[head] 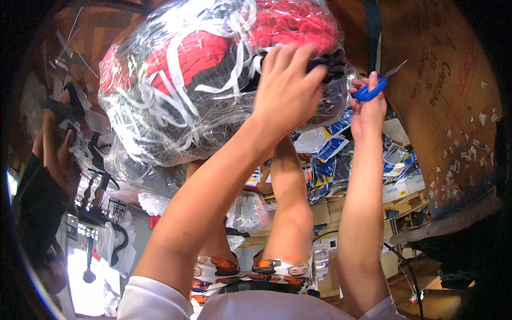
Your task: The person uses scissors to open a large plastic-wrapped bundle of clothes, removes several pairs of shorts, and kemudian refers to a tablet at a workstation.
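Note:
A large bundle [152, 108] of red and black cloth, wrapped in clear plastic with loose white ties, lies in front of me. My left hand [292, 80] rests on its near right side, over dark cloth [330, 66] showing there. Its fingers are bent and slightly blurred; whether they grip the cloth or plastic cannot be made out. Beside the bundle's right end, my right hand [368, 106] holds scissors by their blue handle [371, 90]. The blades point up and right, away from the bundle.
A brown surface [448, 112] with handwriting and white scraps is at right. Packaged goods [328, 168] and cardboard boxes [404, 188] lie below the bundle. Another person's arm [50, 140] is at far left, near plastic wrap. A smaller clear bag [246, 210] is near my legs.

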A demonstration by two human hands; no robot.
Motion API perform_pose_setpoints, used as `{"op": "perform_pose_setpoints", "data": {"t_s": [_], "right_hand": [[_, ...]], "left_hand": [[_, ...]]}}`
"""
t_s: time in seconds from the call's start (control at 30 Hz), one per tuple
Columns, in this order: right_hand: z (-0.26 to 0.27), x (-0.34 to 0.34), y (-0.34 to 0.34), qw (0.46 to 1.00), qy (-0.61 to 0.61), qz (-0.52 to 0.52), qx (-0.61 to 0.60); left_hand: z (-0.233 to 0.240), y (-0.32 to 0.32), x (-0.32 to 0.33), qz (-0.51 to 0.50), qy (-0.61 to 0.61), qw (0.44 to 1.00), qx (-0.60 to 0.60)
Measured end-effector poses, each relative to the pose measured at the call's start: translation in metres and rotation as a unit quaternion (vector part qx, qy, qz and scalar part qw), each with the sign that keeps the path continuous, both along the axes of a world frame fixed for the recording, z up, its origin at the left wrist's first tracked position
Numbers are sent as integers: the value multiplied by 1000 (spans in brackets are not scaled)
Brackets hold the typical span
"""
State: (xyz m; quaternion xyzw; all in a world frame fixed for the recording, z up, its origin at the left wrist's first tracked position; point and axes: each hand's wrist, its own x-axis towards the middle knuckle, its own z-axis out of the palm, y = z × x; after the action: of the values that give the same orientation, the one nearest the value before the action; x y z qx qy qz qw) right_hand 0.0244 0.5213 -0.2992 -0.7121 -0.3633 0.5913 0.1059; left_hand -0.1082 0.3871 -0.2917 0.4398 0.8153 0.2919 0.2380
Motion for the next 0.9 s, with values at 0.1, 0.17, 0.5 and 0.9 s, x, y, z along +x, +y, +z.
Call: {"op": "perform_pose_setpoints", "data": {"t_s": [0.1,0.17,0.5,0.9], "right_hand": [[31,-11,0,985,46,169,6],[54,-24,-3,948,108,297,-24],[115,-108,0,646,-55,662,-376],[95,-169,-31,485,-122,781,-374]], "left_hand": [[25,-65,5,-6,-35,999,-37],[42,-81,0,5,-70,995,-74],[81,-84,5,64,-42,992,-105],[98,-105,14,95,-71,990,-78]]}}
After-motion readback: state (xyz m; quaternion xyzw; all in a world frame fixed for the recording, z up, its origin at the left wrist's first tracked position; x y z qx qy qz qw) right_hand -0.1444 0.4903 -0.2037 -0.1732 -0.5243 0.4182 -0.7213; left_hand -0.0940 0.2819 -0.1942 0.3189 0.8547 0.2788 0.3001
